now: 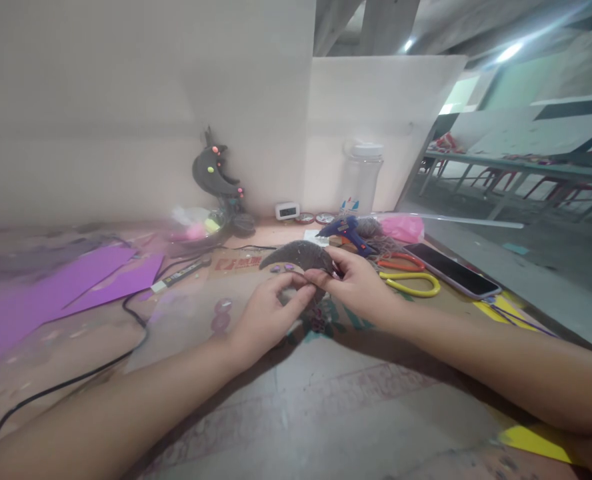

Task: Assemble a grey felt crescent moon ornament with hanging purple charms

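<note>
Both my hands meet at the middle of the table on a dark glittery crescent-shaped piece (299,255). My left hand (271,313) has its fingers pinched together at the crescent's lower edge. My right hand (359,283) pinches the same piece from the right side. Small purple dots sit on the crescent's left end. Two purple round pieces (221,315) lie on the cardboard just left of my left hand. A finished dark crescent figure (215,173) with coloured dots stands upright at the back.
Purple foam sheets (61,287) lie at the left with a black cable (101,363) across the table. A blue glue gun (349,230), orange and yellow scissors (411,277), a phone (451,270), a clear bottle (361,177) and a small clock (287,211) lie behind and right. Yellow paper (536,440) lies near my right forearm.
</note>
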`<action>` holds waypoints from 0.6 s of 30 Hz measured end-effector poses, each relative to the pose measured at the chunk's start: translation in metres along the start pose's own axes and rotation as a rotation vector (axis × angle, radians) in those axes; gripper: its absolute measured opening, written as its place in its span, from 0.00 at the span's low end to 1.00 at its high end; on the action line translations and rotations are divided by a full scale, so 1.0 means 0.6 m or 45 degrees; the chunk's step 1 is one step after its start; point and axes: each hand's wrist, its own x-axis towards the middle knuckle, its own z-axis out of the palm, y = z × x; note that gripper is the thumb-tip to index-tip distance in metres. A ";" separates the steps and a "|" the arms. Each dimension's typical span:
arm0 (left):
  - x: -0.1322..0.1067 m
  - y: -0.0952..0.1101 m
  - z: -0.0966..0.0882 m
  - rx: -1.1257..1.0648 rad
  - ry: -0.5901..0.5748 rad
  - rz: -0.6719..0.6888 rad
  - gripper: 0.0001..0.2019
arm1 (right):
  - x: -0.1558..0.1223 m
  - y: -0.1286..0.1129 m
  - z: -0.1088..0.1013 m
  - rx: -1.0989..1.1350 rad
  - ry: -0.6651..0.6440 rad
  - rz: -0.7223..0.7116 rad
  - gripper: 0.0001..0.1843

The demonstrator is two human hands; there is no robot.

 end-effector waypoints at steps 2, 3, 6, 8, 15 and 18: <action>0.000 0.000 0.001 -0.008 0.002 0.001 0.08 | 0.000 0.002 0.000 -0.003 -0.013 -0.017 0.06; 0.001 0.000 0.001 -0.012 0.002 -0.002 0.08 | 0.001 0.002 0.000 0.011 -0.018 -0.026 0.06; 0.003 -0.001 0.001 -0.017 0.023 -0.032 0.09 | 0.005 0.001 -0.002 0.068 -0.020 -0.070 0.09; 0.005 -0.004 0.000 -0.012 0.058 -0.042 0.09 | 0.007 0.001 -0.004 0.082 -0.023 -0.099 0.10; 0.002 0.006 -0.010 0.003 0.086 0.041 0.10 | 0.003 -0.012 -0.012 0.132 -0.009 -0.058 0.09; -0.005 0.014 -0.017 -0.024 0.101 0.119 0.13 | -0.002 -0.031 -0.020 0.162 0.050 -0.105 0.08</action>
